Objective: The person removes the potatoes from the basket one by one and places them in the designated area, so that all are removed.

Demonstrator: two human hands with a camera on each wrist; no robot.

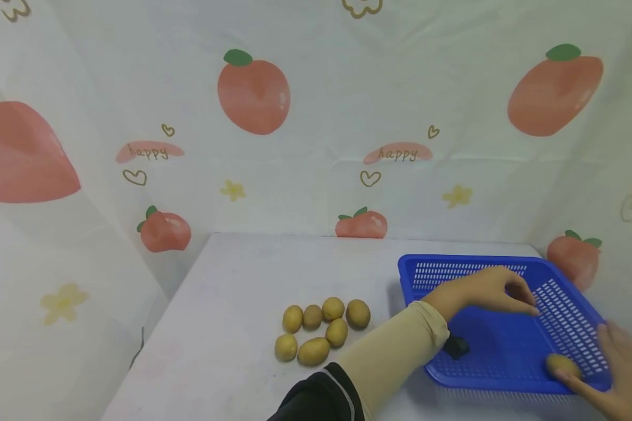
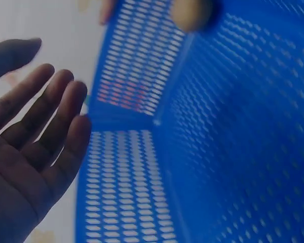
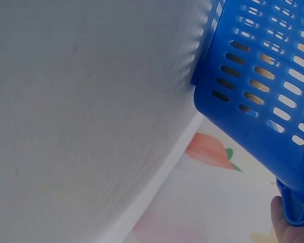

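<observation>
A blue plastic basket (image 1: pixel 484 345) with slotted walls stands at the right of the table. One potato (image 1: pixel 558 363) lies inside it near the front right corner; the left wrist view shows that potato (image 2: pixel 191 14) at the top. My left hand (image 1: pixel 497 290) hangs over the basket, holding nothing, its fingers (image 2: pixel 66 126) loosely bent and apart. At the basket's right side my right hand (image 1: pixel 627 374) grips the rim, with the thumb close to the potato. Only part of that right hand (image 3: pixel 294 233) shows by the rim in the right wrist view.
Several potatoes (image 1: pixel 313 351) lie in a loose group on the white table (image 1: pixel 216 304), left of the basket. A white curtain (image 1: pixel 316 105) printed with fruit hangs behind and beside the table. A small dark device (image 1: pixel 455 346) sits at the left wrist.
</observation>
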